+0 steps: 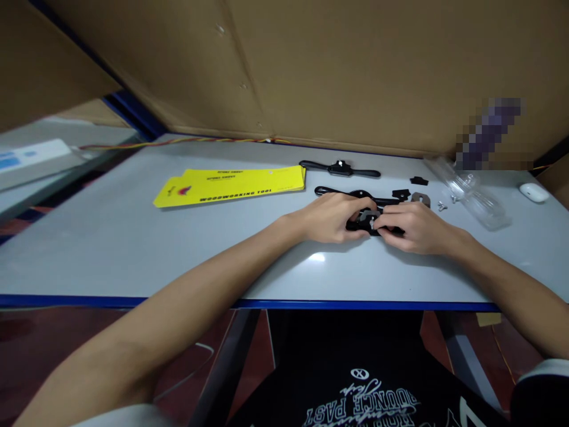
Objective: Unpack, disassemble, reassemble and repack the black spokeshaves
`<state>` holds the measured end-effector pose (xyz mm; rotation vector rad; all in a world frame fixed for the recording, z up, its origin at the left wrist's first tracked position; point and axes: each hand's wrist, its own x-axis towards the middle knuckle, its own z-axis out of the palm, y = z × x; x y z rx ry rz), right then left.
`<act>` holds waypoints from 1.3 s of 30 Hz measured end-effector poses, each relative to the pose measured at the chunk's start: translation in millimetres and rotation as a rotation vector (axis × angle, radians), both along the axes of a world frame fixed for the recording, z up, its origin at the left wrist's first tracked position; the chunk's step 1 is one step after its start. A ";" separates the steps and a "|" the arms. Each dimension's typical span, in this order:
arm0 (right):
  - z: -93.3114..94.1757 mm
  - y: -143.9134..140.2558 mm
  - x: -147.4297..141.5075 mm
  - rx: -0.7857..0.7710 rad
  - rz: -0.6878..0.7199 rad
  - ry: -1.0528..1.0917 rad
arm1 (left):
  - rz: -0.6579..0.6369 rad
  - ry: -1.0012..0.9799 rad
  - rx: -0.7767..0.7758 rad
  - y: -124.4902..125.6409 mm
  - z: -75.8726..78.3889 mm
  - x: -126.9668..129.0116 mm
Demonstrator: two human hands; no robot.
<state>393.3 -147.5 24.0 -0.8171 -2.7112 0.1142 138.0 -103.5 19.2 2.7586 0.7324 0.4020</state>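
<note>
A black spokeshave (pixel 338 193) lies on the grey table (pixel 133 249), and both hands meet over its middle. My left hand (pixel 333 218) grips the body from the left. My right hand (pixel 411 228) pinches a small screw or metal part at the tool's centre (pixel 372 220). The tool's right handle is hidden under my right hand. A second, assembled black spokeshave (pixel 340 169) lies farther back. Small loose parts sit just behind my right hand: a black piece (pixel 401 194), a brown blade piece (pixel 420 198) and another black piece (pixel 418 180).
Yellow "woodworking tool" cards (pixel 231 184) lie at the left. A clear plastic package (pixel 471 193) and small screws (pixel 442 206) sit at the right, with a white case (pixel 533 192) beyond. Cardboard walls (pixel 311 71) stand behind the table. Red and yellow wires (pixel 186 141) run along the back edge.
</note>
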 end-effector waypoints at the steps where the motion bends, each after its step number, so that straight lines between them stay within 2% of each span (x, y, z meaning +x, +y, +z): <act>1: -0.1 -0.4 -0.3 0.002 0.011 -0.002 | -0.001 -0.004 0.001 0.1 -0.1 0.0; 14: -2.6 1.6 1.9 0.031 0.006 0.046 | 0.011 0.011 -0.001 -2.3 1.8 1.7; 27: 0.6 1.4 1.1 0.013 -0.118 0.031 | 0.011 0.003 -0.008 -0.9 -0.1 1.4; 39: -4.9 0.3 -0.6 -0.015 0.032 0.002 | 0.000 -0.007 0.002 0.6 -1.9 0.2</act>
